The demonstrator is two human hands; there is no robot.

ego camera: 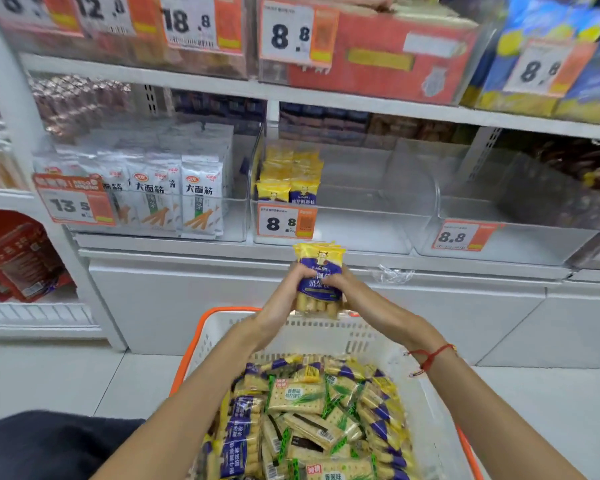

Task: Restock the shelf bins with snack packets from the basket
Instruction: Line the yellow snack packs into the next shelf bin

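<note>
A small stack of yellow-and-blue snack packets (320, 268) is held upright between my left hand (284, 296) and my right hand (343, 289), just above the far rim of the white basket (423, 393) with its orange frame. The stack hangs below and in front of a clear shelf bin (354, 209) whose left part holds matching yellow-and-blue packets (290, 178). The rest of that bin is bare. The basket holds several more yellow-and-blue packets and green-trimmed cracker packets (302, 396).
To the left, another clear bin holds white snack bags (174, 195). A clear bin (499, 216) with an 8.8 price tag stands on the right. White cabinet fronts (160, 299) run beneath the shelf. A crumpled clear wrapper (392, 273) lies on the ledge.
</note>
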